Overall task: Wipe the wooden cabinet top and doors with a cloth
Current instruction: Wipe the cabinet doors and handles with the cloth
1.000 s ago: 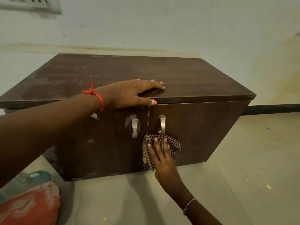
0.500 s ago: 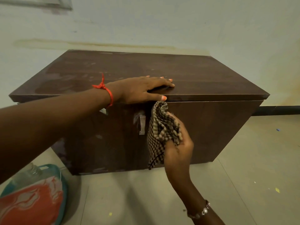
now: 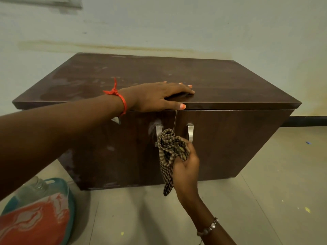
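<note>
The checked cloth (image 3: 172, 152) is sitting bunched up in the right hand (image 3: 185, 167), fingers curling round it and gripping it. The bunch is riding in front of the seam where the two doors meet, right between the two metal handles. A loose tail is hanging down past the cabinet's bottom edge. Whether the cloth is actually pressing on the wood is hard to tell from here.

The left handle (image 3: 158, 133) is sitting just beside the bunch, partly covered by it, and the right handle (image 3: 190, 131) is standing just above the knuckles. The left door (image 3: 115, 152) is showing pale smears and a dusty patch near its handle, while the right door (image 3: 230, 142) is looking darker and cleaner.

Up above, the left hand (image 3: 159, 98) is lying flat on the front edge of the cabinet top (image 3: 212, 82). Its fingers are stretching out straight and its thumb is running along the front lip, holding nothing. A red thread (image 3: 120, 98) is circling that wrist, and a beaded bracelet (image 3: 208, 227) is showing on the right wrist.

The wooden cabinet (image 3: 256, 156) is standing on a pale floor (image 3: 265, 200) against a light wall (image 3: 177, 23). A red and teal patterned fabric (image 3: 35, 218) is filling the lower left corner.
</note>
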